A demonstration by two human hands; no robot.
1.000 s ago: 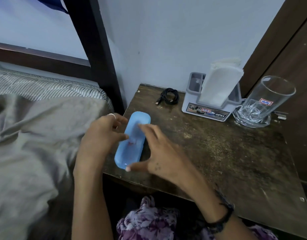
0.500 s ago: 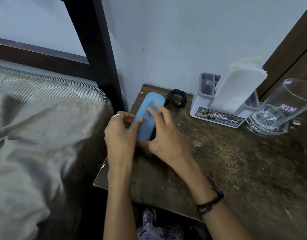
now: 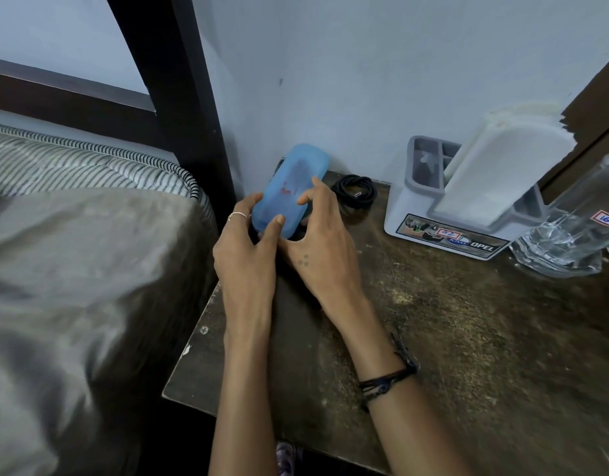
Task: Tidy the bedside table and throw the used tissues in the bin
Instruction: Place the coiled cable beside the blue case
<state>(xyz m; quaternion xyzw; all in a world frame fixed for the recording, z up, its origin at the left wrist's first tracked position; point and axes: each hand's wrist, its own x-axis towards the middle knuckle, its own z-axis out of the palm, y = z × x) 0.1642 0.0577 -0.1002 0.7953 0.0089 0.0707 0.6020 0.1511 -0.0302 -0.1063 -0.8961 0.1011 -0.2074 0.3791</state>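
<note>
A light blue oblong case (image 3: 291, 187) stands tilted at the back left corner of the dark wooden bedside table (image 3: 451, 338), its far end against the wall. My left hand (image 3: 244, 249) grips its near left edge with thumb and fingers. My right hand (image 3: 320, 235) holds its right side, fingertips on the top face. A grey organiser (image 3: 447, 221) holds a stack of white tissues (image 3: 502, 170). No crumpled tissue and no bin are in view.
A coiled black cable (image 3: 354, 192) lies by the wall, right of the case. A tall empty glass (image 3: 578, 225) stands at the right edge. A bed with grey bedding (image 3: 73, 286) and a dark bedpost (image 3: 179, 97) border the table's left side.
Both hands have carried the blue case from the table's front left edge back toward the wall corner, and its far end has risen against the wall.
</note>
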